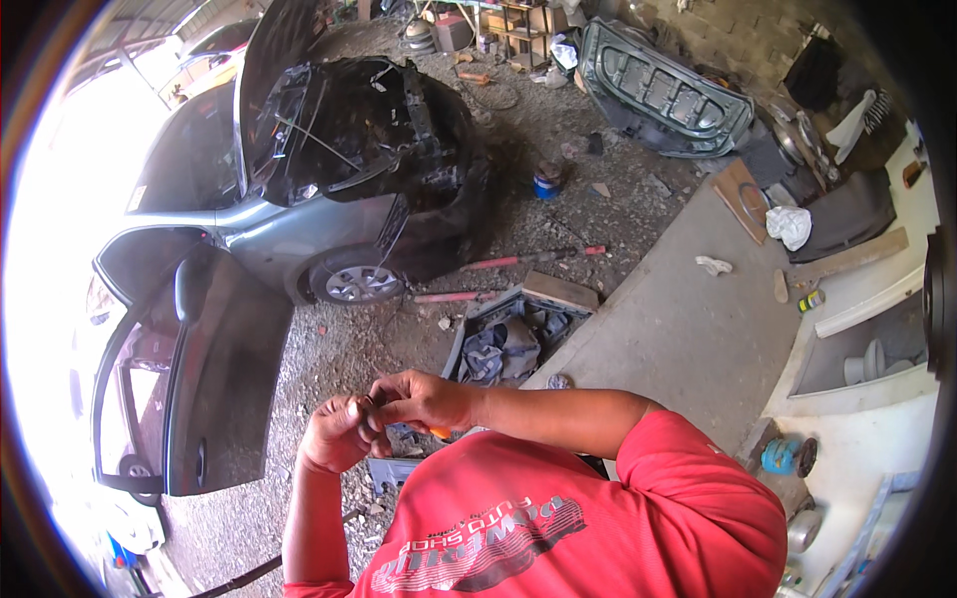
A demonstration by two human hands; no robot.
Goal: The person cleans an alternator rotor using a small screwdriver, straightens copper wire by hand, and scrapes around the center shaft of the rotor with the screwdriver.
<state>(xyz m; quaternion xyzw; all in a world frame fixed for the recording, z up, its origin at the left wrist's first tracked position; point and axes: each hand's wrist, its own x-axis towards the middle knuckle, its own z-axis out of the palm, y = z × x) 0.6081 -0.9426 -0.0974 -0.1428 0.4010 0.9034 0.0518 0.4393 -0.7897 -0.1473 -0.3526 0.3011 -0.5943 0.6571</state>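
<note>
Meeting in front of the red short-sleeved cloth shirt, the bare left hand and bare right hand have their fingers bent inward and close together, though whether they are clamped on anything I cannot tell. A small bright-orange piece shows just below the right hand, mostly hidden by it. Beyond lie crumpled grey-blue cloths and a grey car with its dark door open over gravel.

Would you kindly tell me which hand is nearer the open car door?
Left: the left hand is to the right of the open car door; the right hand is farther right.
</note>
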